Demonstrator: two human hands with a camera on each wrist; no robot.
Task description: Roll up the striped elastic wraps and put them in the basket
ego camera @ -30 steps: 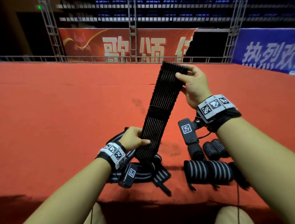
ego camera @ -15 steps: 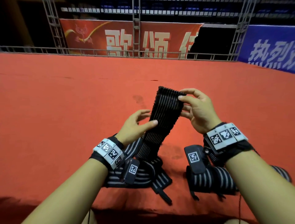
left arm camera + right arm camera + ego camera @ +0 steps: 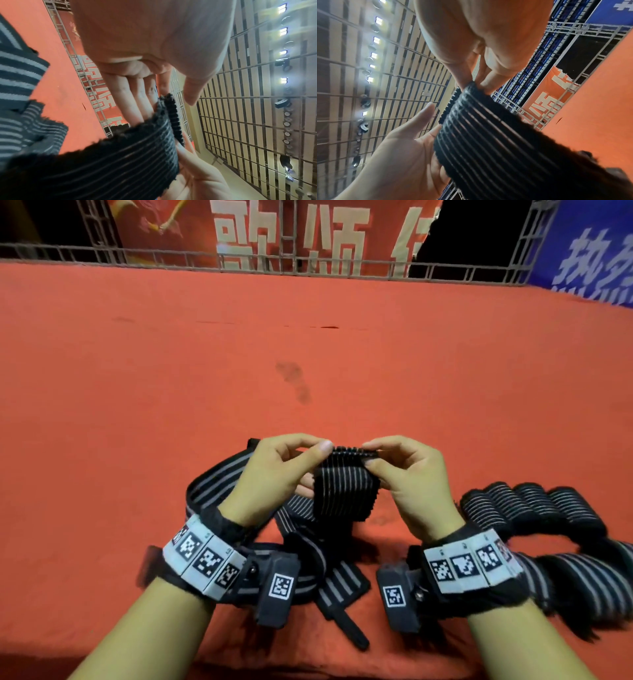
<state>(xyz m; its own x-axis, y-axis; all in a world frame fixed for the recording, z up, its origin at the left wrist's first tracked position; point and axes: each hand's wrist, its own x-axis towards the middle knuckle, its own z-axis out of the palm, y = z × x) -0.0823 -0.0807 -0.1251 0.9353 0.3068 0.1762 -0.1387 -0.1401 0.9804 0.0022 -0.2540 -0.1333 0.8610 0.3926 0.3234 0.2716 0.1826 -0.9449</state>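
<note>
Head view shows both hands raised just above the near edge of the red carpet (image 3: 308,354), meeting at the top of a striped elastic wrap (image 3: 346,491). The wrap hangs with its long axis near vertical, stripes running down its length, its top end folded over toward the person and its lower end trailing to the loose wraps (image 3: 212,491) lying on the carpet below. The left hand (image 3: 277,474) pinches the wrap's top left corner between thumb and forefinger, the other fingers stretched behind the fabric. The right hand (image 3: 407,477) pinches the top right corner with curled fingertips. Both wrists are bent inward, palms facing each other. Rolled wraps (image 3: 534,508) lie in a row at the near right edge.
</note>
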